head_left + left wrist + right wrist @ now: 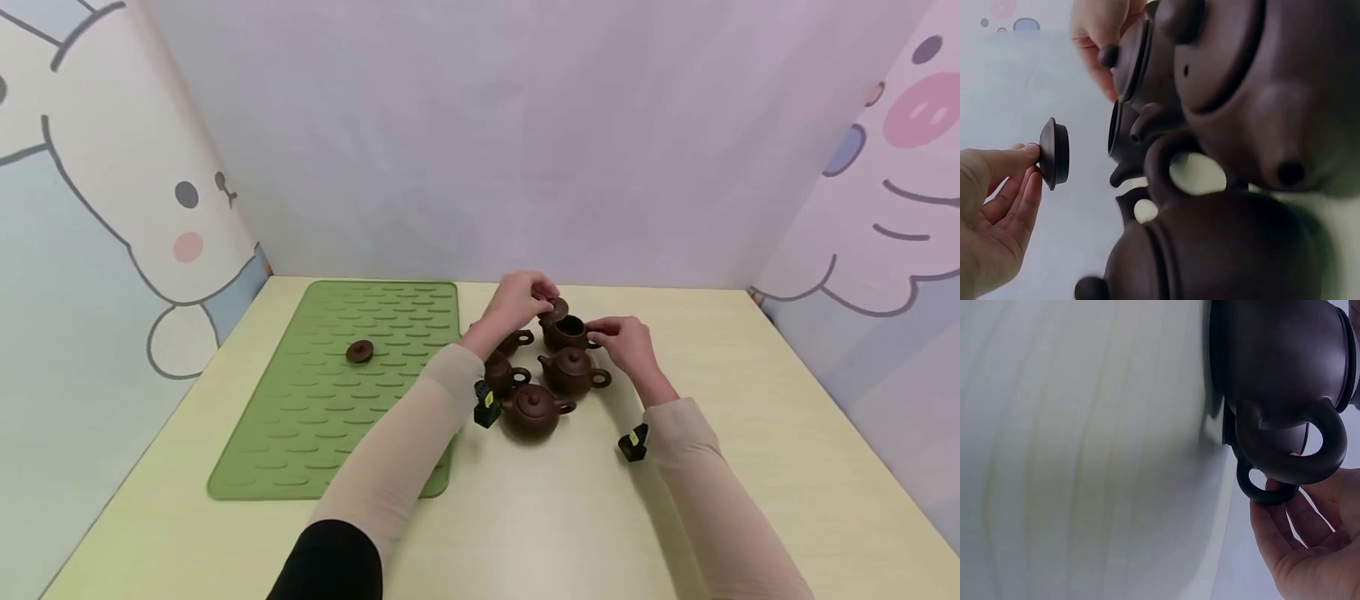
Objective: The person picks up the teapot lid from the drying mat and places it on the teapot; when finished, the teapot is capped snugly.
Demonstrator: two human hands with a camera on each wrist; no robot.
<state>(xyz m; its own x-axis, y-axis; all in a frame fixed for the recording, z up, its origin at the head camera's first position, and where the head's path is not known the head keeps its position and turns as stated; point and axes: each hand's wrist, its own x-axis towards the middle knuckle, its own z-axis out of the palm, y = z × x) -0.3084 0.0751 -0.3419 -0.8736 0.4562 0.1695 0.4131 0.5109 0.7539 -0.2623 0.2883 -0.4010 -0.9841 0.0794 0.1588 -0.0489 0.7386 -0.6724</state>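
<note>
My left hand pinches a dark brown teapot lid by its knob. That lid is tilted on edge, above and just left of an uncovered teapot; the left wrist view shows the lid apart from the pot's open mouth. With fingers and thumb, my right hand pinches the handle of this uncovered pot. Nearer to me stand lidded brown teapots, one in the middle and another in front. Two more pots are partly hidden behind my left forearm.
A green ribbed mat lies on the left of the pale table. On the mat rests a separate brown lid. A white wall rises behind the table, with cartoon-printed panels at both sides.
</note>
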